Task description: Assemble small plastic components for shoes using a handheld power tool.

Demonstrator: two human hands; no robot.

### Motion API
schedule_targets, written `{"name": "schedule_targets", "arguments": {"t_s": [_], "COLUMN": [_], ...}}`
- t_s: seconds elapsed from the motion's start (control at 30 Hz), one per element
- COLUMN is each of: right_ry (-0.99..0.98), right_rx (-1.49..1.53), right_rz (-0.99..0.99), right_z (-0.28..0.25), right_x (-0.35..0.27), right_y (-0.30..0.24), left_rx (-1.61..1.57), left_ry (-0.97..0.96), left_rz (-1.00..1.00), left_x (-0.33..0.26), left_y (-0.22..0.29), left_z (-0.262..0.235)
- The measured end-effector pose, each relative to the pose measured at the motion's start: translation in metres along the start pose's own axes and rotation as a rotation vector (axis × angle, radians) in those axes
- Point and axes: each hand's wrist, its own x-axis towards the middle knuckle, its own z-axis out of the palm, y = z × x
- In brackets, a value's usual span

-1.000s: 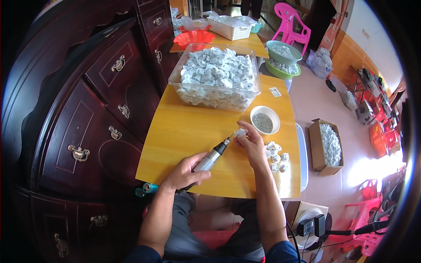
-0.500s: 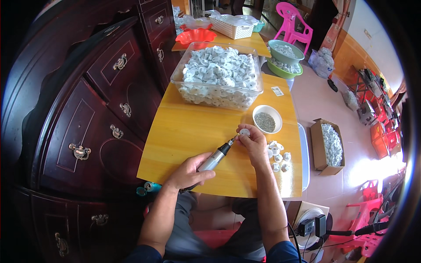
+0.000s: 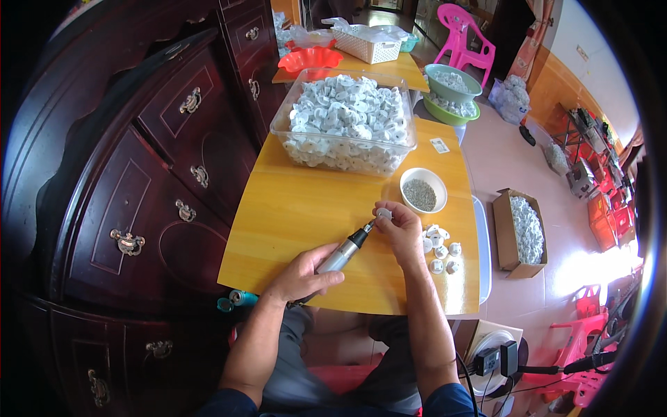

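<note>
since the earlier frame both hands have barely shifted, staying low on the yellow table [image 3: 292,208]. left hand [image 3: 303,273] is clamped around a grey power screwdriver [image 3: 342,254], tip meeting the small white part [image 3: 383,213] pinched in the right hand [image 3: 399,226]. just beyond that part sits a white bowl [image 3: 424,190]; farther, a clear tub [image 3: 344,125] of white pieces.

Glossy yellow wooden table [image 3: 292,208], silvery metal driver [image 3: 340,256], clear plastic tub [image 3: 278,125], dark polished wooden cabinet [image 3: 132,181].
</note>
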Motion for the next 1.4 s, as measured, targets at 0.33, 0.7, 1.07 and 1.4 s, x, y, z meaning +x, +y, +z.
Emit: {"name": "schedule_targets", "arguments": {"t_s": [0.33, 0.7, 1.07, 1.4], "right_ry": [0.005, 0.060, 0.074, 0.057], "right_rx": [-0.022, -0.156, -0.207, -0.188], "right_rz": [-0.016, -0.091, -0.126, -0.086], "right_z": [0.000, 0.001, 0.004, 0.002], "right_x": [0.000, 0.000, -0.003, -0.011], "right_y": [0.005, 0.013, 0.014, 0.009], "left_rx": [0.015, -0.003, -0.042, -0.010], "left_ry": [0.012, 0.002, -0.022, -0.014], "left_rz": [0.004, -0.010, -0.043, -0.045], "left_x": [0.001, 0.001, -0.001, -0.002], "left_y": [-0.002, -0.005, -0.007, -0.001], "left_z": [0.000, -0.001, -0.004, 0.000]}}
